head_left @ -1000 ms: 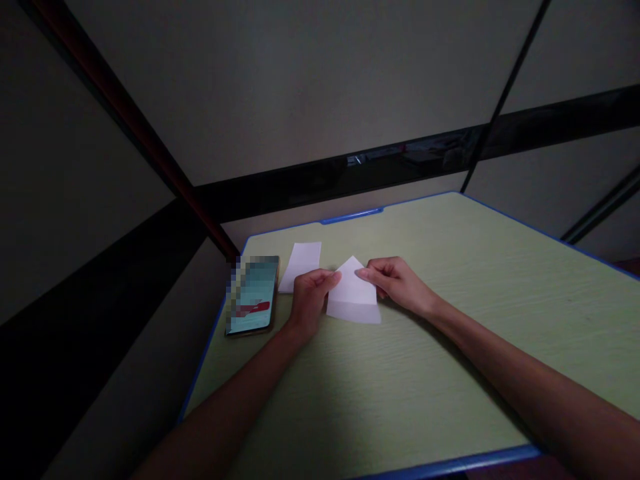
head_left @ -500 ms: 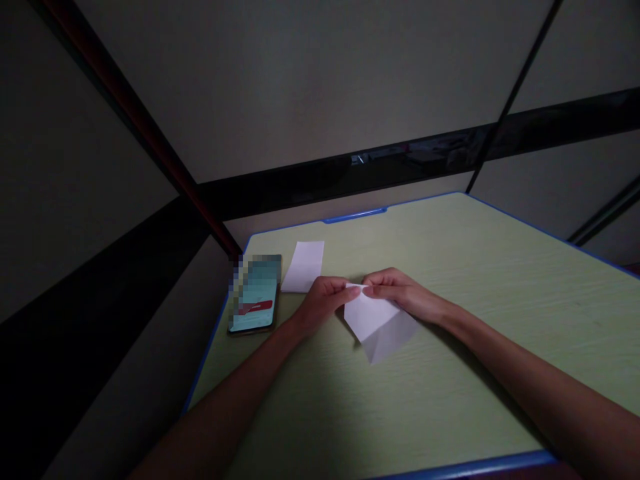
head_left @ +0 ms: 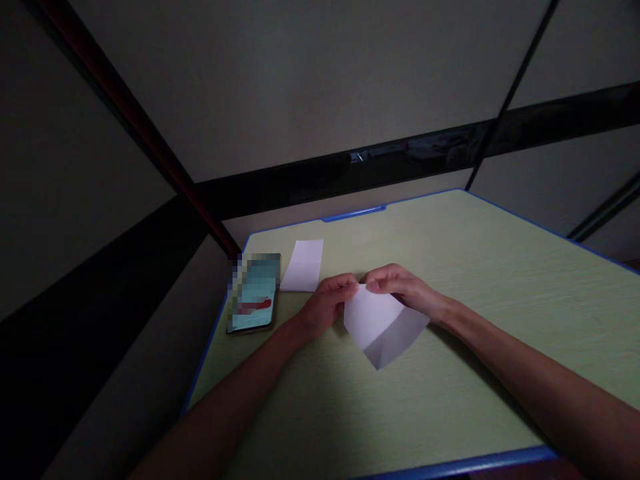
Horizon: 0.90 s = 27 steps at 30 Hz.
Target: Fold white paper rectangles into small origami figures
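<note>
Turned since a second ago, when its peak pointed away, the folded white sheet of paper (head_left: 375, 317) now has a corner hanging toward the wearer, above the near-middle of the pale green, wood-grained tabletop (head_left: 475, 260). Thumb and curled fingers of the left hand (head_left: 334, 300) pinch its far edge; those of the right hand (head_left: 403, 287) pinch just beside them. Left of the hands lie a rectangular white paper pad (head_left: 303, 267) and, next to it, a slim smartphone with a lit teal screen (head_left: 259, 300), partly pixelated. Bright blue edging (head_left: 510, 458) rims the tabletop. Behind stand dim grey panels (head_left: 320, 80), crossed by a glossy black band (head_left: 300, 181); a dark red strip (head_left: 145, 113) slants down at left.
</note>
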Available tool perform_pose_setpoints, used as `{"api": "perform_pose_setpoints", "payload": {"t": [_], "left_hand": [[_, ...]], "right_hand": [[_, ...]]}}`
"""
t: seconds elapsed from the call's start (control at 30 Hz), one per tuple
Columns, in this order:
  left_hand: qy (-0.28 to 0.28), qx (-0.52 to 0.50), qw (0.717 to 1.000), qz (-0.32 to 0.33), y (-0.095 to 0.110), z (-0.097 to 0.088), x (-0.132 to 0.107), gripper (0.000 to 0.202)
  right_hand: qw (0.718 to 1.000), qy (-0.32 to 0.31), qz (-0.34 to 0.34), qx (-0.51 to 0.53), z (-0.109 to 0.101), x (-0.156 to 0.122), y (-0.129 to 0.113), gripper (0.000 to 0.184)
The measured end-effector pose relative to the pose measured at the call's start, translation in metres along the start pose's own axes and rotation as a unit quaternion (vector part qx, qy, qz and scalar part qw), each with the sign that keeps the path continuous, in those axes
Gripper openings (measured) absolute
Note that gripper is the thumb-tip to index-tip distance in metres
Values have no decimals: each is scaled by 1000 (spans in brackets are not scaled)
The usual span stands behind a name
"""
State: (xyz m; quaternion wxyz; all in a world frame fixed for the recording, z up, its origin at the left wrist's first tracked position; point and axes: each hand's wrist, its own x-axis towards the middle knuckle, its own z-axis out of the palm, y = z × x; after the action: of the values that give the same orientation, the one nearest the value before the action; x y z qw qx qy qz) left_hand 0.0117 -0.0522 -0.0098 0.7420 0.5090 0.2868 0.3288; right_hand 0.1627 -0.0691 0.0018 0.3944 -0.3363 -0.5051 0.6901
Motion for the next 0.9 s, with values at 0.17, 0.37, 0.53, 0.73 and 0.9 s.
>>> {"api": "perform_pose_setpoints", "payload": {"t": [0.17,0.37,0.53,0.73,0.9], "left_hand": [[1,-78,997,-6,2,3,-2,33],[16,-114,993,-6,5,5,-3,32],[144,-88,984,54,5,-2,5,32],[234,71,954,175,-6,-15,12,31],[308,210,905,204,-3,-15,9,32]], "right_hand": [[997,-24,-28,62,0,0,2,17],[992,-10,-54,110,4,0,2,17],[981,64,-105,151,1,7,1,23],[984,132,-94,77,-8,14,11,27],[985,128,-102,-45,-4,11,10,16]]}}
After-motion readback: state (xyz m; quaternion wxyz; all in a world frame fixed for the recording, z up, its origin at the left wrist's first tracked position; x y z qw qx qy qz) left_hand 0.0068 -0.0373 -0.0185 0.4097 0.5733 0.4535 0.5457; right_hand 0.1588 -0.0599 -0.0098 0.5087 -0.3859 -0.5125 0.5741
